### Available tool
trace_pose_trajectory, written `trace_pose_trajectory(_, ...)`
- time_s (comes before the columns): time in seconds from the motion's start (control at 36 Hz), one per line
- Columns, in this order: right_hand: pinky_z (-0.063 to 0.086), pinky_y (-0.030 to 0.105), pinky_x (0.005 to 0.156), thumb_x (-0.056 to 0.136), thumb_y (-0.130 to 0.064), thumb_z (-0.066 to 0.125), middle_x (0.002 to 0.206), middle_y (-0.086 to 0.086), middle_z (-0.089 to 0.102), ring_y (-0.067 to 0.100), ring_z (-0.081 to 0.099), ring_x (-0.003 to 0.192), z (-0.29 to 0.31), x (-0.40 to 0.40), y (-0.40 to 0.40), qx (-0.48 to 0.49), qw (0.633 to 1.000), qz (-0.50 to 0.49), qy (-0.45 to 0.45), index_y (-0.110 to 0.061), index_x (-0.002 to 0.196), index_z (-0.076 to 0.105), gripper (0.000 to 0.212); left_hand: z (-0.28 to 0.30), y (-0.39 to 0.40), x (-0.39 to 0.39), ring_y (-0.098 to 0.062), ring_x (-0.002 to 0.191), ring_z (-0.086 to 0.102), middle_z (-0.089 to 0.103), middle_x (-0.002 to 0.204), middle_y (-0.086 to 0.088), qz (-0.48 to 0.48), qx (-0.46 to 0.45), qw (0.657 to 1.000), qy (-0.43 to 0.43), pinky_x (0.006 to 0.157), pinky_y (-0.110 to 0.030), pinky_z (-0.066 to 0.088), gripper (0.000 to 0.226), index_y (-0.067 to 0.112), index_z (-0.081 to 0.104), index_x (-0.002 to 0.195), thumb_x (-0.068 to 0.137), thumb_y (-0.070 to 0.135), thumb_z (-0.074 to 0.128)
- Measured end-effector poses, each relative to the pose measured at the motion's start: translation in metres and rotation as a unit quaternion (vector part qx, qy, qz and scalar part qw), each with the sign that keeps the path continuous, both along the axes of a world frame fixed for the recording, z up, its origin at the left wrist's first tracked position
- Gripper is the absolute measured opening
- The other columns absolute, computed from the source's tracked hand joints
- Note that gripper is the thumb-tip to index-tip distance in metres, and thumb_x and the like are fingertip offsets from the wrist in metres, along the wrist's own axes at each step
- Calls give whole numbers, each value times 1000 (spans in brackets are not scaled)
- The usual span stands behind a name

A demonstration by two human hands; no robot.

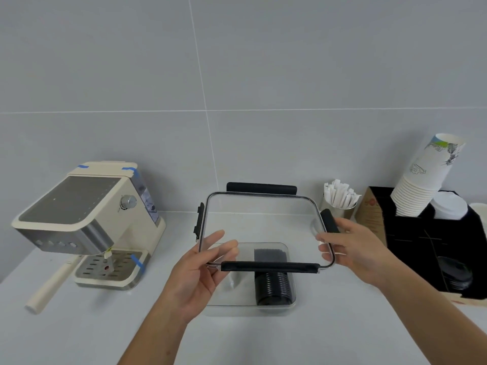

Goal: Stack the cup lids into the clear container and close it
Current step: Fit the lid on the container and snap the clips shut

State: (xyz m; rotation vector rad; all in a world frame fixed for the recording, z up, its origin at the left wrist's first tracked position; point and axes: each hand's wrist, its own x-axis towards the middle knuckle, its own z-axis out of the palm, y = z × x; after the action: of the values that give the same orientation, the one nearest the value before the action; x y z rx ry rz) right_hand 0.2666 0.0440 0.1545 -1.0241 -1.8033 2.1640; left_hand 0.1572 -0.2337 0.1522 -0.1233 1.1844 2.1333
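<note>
A clear container (224, 299) rests on the white counter in front of me. Inside it, along its right side, lies a row of black cup lids (272, 287) stacked on edge. Above the container I hold its clear lid (263, 227), which has black latches on its four sides and hangs roughly level in the air. My left hand (200, 275) grips the lid's near left corner. My right hand (353, 248) grips its right edge by the black latch.
A cream espresso machine (87, 225) stands at the left. At the right are a cup of wrapped stirrers (340, 198), a black organizer (421, 246) with stacked paper cups (427, 177), white lids and more black lids (457, 275).
</note>
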Motion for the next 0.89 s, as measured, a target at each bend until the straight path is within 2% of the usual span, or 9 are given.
trace_pose_trajectory(0.11,56,29,53,82,5,71,94,20,65,27,63,68,1,-5,-4,18,999,-17,21,-4,120,61,40,3,2,-5,-27,89,76,73,112,-20,37,-34,999,19,82,-38,61,38,17,53,128,93,1,55)
trace_pose_trajectory(0.19,55,30,53,81,6,71,95,21,65,26,62,66,-3,-8,-9,11,999,-24,32,-3,120,61,41,5,3,-10,-29,90,71,71,115,-18,68,-80,994,24,96,-45,52,18,14,56,98,87,1,63)
trace_pose_trajectory(0.22,55,30,54,81,6,71,96,21,65,27,62,66,-4,-9,-11,10,999,-24,32,-4,120,60,42,3,3,-14,-29,88,71,71,113,-18,75,-92,993,23,96,-44,52,13,13,58,95,88,3,63)
trace_pose_trajectory(0.31,55,32,55,80,5,72,98,22,65,28,62,67,-10,-10,-13,10,999,-25,30,-5,122,58,45,-5,1,-31,-25,81,71,74,102,-17,91,-123,988,12,78,-35,57,17,2,62,108,93,10,62)
trace_pose_trajectory(0.36,55,33,55,80,5,72,98,23,65,28,61,67,-15,-11,-15,12,999,-28,28,-6,122,58,45,-12,-2,-41,-23,78,68,72,95,-16,91,-158,983,14,71,-31,59,12,2,63,101,92,10,63)
trace_pose_trajectory(0.56,57,40,66,80,6,72,91,20,67,29,63,70,-44,-16,-20,14,1000,-24,-4,-6,116,60,39,-40,-9,-63,-21,71,61,66,82,-13,57,-277,957,66,74,-32,56,9,1,66,93,91,9,65)
trace_pose_trajectory(0.75,56,37,61,85,6,65,83,18,62,28,58,66,-78,-19,-22,11,999,-12,-48,-4,110,63,27,-70,-14,-67,-24,67,57,63,76,-12,30,-375,922,94,65,-33,51,10,1,68,92,88,11,68)
trace_pose_trajectory(0.83,57,39,64,88,3,62,77,15,59,28,56,67,-91,-19,-24,17,998,-9,-67,-3,105,65,19,-83,-16,-67,-25,67,58,65,80,-13,25,-397,912,100,64,-31,53,7,3,70,89,87,9,69)
trace_pose_trajectory(0.89,57,39,64,89,0,62,77,14,61,27,56,67,-97,-19,-26,17,997,-8,-74,-4,103,67,15,-91,-18,-68,-27,73,62,70,87,-14,24,-410,906,102,71,-35,56,4,6,70,86,86,10,70)
